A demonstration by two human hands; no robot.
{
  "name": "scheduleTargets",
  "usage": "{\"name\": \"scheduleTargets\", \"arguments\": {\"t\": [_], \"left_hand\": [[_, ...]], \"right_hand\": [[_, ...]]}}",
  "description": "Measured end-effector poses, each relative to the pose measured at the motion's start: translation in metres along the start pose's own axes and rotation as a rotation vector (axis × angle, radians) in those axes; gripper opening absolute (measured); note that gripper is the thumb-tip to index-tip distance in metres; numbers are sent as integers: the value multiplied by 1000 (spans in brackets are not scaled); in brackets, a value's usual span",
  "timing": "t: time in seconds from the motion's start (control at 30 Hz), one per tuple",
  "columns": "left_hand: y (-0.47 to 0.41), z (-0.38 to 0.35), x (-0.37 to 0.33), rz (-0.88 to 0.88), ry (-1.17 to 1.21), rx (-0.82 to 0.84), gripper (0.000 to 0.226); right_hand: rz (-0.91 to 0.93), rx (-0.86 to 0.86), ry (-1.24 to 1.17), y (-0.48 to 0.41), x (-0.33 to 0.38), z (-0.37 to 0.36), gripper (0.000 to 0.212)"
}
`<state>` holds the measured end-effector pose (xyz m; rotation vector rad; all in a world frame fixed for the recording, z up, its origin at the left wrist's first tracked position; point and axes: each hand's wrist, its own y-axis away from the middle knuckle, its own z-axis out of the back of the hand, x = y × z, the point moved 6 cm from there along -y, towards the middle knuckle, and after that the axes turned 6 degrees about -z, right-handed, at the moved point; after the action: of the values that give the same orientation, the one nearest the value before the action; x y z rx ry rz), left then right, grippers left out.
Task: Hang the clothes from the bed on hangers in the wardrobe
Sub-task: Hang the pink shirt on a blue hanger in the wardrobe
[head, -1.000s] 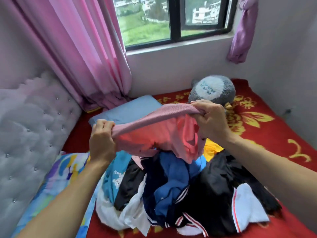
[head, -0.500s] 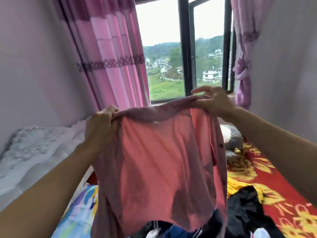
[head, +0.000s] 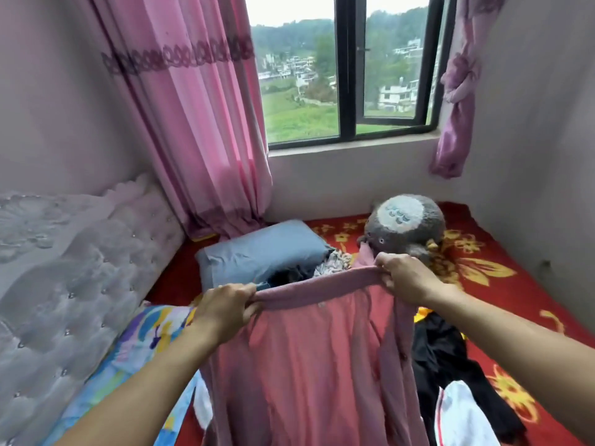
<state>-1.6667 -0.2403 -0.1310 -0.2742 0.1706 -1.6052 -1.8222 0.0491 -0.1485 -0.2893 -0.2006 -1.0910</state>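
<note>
Pink garment (head: 309, 358) held up over bed (head: 502, 284), top edge running left-right between the 2 hands, body hanging toward viewer. Left hand (head: 222, 309) and right hand (head: 407, 278) each pinch 1 corner; right hand sits farther out. Wardrobe, hangers not in view.

Blocked ahead by blue pillow (head: 257, 249) and grey plush toy (head: 406, 220), leftward by padded headboard (head: 80, 284); left open over red bedspread (head: 505, 252) rightward.
</note>
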Motion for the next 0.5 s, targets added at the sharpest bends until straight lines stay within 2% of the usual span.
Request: {"name": "scheduleTargets", "arguments": {"t": [0.07,0.13,0.27,0.37,0.43,0.5], "left_hand": [[-2,-38,-11,111,11,80,25],[-3,-64,-17,242,80,91,17],[7,-95,-10,452,316,-81,16],[42,-109,6,826,550,-198,14],[70,-105,11,1016,622,-296,13],[99,-86,14,1081,627,-359,12]], "right_hand": [[34,156,56,2,-13,-52,14],[96,231,64,3,-20,-92,13],[194,235,-137,0,-17,-128,22],[269,227,-256,1,11,-140,29],[406,244,-268,4,42,-146,23],[567,224,-277,4,81,-141,22]]}}
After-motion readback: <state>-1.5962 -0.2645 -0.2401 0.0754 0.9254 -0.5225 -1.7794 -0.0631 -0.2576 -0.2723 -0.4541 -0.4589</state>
